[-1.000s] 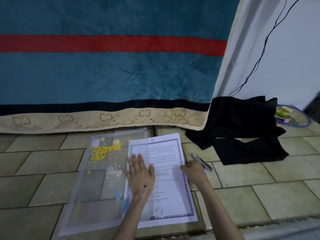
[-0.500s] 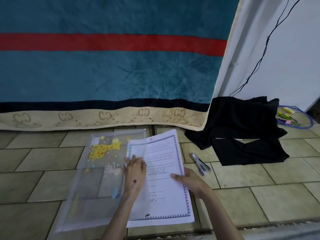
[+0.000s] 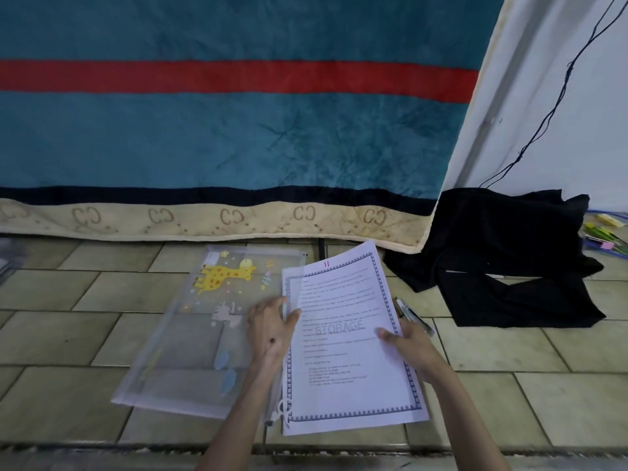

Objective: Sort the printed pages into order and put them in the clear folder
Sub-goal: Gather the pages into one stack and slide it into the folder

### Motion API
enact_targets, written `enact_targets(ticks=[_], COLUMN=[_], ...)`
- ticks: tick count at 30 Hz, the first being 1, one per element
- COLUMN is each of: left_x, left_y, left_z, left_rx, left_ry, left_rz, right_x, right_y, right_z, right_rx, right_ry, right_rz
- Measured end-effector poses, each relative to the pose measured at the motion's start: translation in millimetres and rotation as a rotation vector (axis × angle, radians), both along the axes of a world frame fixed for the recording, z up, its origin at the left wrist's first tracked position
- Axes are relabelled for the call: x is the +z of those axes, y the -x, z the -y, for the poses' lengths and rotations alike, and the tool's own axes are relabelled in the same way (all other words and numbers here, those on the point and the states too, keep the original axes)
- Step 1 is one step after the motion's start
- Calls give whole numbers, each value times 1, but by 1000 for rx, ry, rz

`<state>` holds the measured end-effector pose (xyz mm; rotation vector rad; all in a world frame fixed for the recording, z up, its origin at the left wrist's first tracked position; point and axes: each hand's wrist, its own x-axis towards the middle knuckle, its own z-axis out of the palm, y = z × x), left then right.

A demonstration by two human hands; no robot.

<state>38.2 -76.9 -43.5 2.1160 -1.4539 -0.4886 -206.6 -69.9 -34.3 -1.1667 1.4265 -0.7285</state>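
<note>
A stack of printed pages [image 3: 343, 362] with a blue patterned border lies on the tiled floor, its top sheet marked with a red 11 and a faint STORAGE watermark. My right hand [image 3: 409, 345] grips the stack's right edge, thumb on top, and the far right corner is lifted. The clear folder [image 3: 190, 328], printed with a yellow giraffe, lies just left of the pages. My left hand [image 3: 270, 329] holds the folder's open right edge where it overlaps the stack's left side.
A stapler [image 3: 413, 316] lies on the tiles right of the pages. Black cloth [image 3: 503, 256] is heaped at the right, with coloured items [image 3: 605, 236] beyond it. A teal blanket with a red stripe [image 3: 221, 130] hangs behind. A black cable [image 3: 557, 96] runs down the white wall.
My right hand left the stapler and took the stack's right edge, lifting it. My left hand went from lying flat on the page to gripping the folder's edge.
</note>
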Motion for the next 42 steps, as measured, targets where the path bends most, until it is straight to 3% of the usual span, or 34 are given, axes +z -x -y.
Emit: enact_targets(ticks=[2,9,18,22,29,31,34,36,38,40,42], left_x=[-4,-12,1,13,6,3,2,2,1,-2,-8], left_y=[-7,-20,-20,-19,-18,-19,-23,-25,-25,-26,-30], left_z=[0,1,5,6,5,6,3,1,-1,-1,1], left_rx=[-14,-91,-125,-20,21,-25,-114,-172,-196,-211,-221], left_ry=[-59,-218,-92,-119,-116,-139,-221,-239,-211,-201,-181], left_rz=[83,-38,-89,-73,-333,-266,31,59,50,48,43], right_x=[-3,-5,-3,-1,-2,-3,-5,-4,-1,5,13], right_y=[1,4,5,4,6,7,10,8,1,-16,-40], right_z=[-3,-5,-7,-8,-9,-8,-8,-8,-8,-5,2], right_rx=[-12,2,5,2,16,10,14,1,-107,-224,-284], right_ry=[-13,-3,-13,-10,-10,-17,-15,35,166,362,383], right_rz=[9,8,0,1,16,13,6,-10,-158,-494,-475])
